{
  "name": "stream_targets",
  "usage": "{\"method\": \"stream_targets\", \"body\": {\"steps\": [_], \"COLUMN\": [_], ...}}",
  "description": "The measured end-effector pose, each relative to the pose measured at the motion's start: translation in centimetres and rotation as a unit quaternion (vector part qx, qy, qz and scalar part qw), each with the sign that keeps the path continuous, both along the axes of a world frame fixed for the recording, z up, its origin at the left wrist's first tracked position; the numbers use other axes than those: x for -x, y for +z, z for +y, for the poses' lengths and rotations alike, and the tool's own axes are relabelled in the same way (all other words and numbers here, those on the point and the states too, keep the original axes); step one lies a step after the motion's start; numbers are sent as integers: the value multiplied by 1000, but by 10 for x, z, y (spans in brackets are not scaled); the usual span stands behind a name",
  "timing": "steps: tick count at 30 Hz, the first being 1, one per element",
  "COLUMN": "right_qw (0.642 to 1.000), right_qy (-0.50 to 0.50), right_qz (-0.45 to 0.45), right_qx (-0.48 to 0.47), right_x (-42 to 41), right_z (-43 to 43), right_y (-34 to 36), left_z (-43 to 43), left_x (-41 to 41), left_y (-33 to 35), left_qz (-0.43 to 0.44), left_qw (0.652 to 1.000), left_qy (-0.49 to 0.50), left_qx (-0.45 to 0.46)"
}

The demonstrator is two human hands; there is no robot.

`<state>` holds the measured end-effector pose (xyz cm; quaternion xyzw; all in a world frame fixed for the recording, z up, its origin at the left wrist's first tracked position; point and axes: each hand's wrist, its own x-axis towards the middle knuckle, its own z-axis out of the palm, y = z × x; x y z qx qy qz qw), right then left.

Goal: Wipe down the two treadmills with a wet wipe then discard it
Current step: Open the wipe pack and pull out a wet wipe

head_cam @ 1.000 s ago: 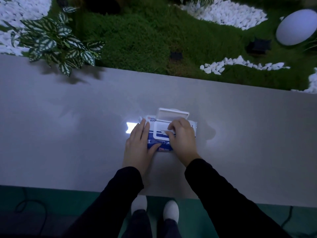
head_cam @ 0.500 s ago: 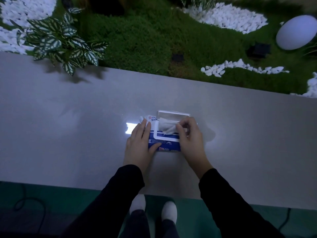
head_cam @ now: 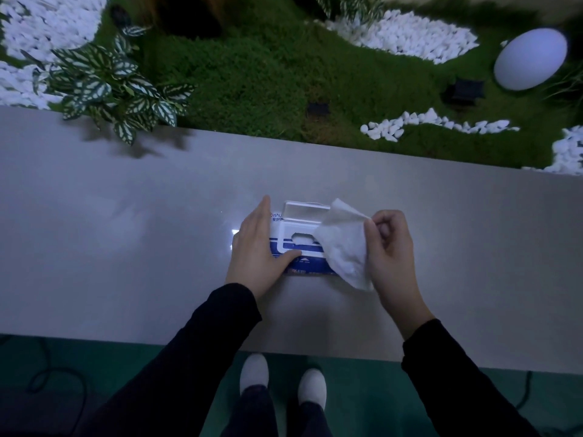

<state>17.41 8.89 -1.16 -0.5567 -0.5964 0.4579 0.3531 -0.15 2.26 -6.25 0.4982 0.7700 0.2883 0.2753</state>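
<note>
A blue and white pack of wet wipes (head_cam: 298, 244) lies on a grey ledge (head_cam: 126, 234), its white flip lid standing open. My left hand (head_cam: 257, 247) lies flat on the pack's left end and holds it down. My right hand (head_cam: 389, 250) pinches a white wet wipe (head_cam: 345, 247) by its upper edge. The wipe hangs free to the right of the pack's opening and covers the pack's right end. No treadmill is in view.
Beyond the ledge's far edge lies a moss bed with white pebbles (head_cam: 410, 36), a striped-leaf plant (head_cam: 107, 86) at the left and a white egg-shaped lamp (head_cam: 530, 59) at the right. Below the ledge are green floor, cables (head_cam: 50, 380) and my white shoes.
My right hand has drawn a wipe out of the pack's opening and carried it up and to the right, clear of the pack. My left hand has stayed on the pack.
</note>
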Motion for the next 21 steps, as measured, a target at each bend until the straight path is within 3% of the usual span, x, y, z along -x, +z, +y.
{"method": "stream_targets", "body": {"steps": [5, 12, 21], "right_qw": [999, 999, 999], "right_qy": [-41, -39, -35], "right_qz": [0, 2, 25], "right_qx": [0, -5, 25], "right_x": [-19, -22, -14], "right_z": [2, 1, -12], "right_y": [8, 20, 12], "left_z": [19, -21, -27], "left_x": [-6, -17, -28], "left_y": [10, -15, -24], "left_qz": [85, 200, 281], "left_qw": [993, 965, 939], "left_qy": [-77, -167, -185], "left_qx": [-19, 5, 75]}}
